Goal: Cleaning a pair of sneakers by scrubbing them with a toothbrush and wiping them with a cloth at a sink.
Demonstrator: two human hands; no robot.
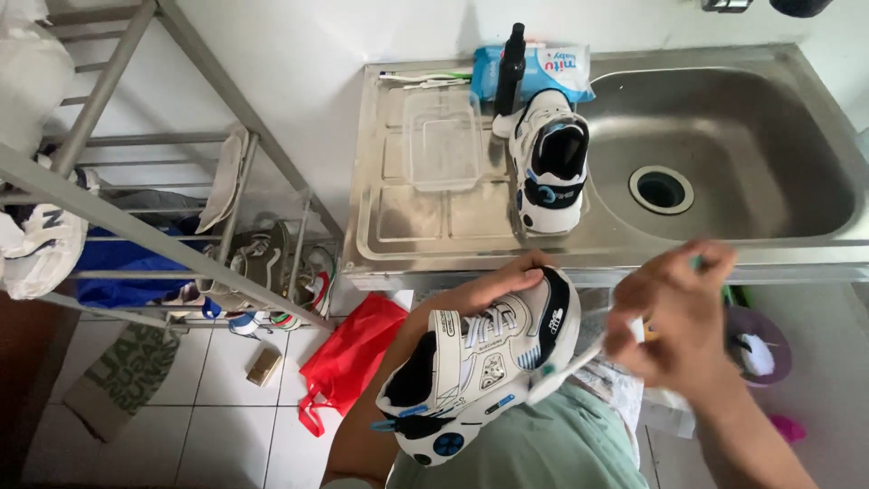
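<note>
White, black & blue kid's sneaker (480, 367) sits low centre, near the person's body, held up off the surface w/ its side facing the camera; left hand (493, 288) wraps the toe end from behind, grip clamped on the shoe. Right hand (674, 312) is just right of it, blurred, grip closed on a toothbrush (566, 369) whose white handle runs down-left so the head touches the shoe's sole edge. Farther off, the matching second sneaker (549, 163) stands on the steel sink unit (380, 244), on the ridge between drainboard & basin, opening up. Left of it, a clear plastic container (442, 140) lies on the drainboard; at the far edge a black bottle (510, 68) stands in front of a blue & white wipes pack (552, 68), w/ two toothbrushes (425, 80) lying left of that. Basin w/ drain (662, 189) takes the right side. Far left, a grey metal rack (136, 226) holds shoes & cloth; a red bag (348, 362) lies on the tiled floor below, near the person's left arm
</note>
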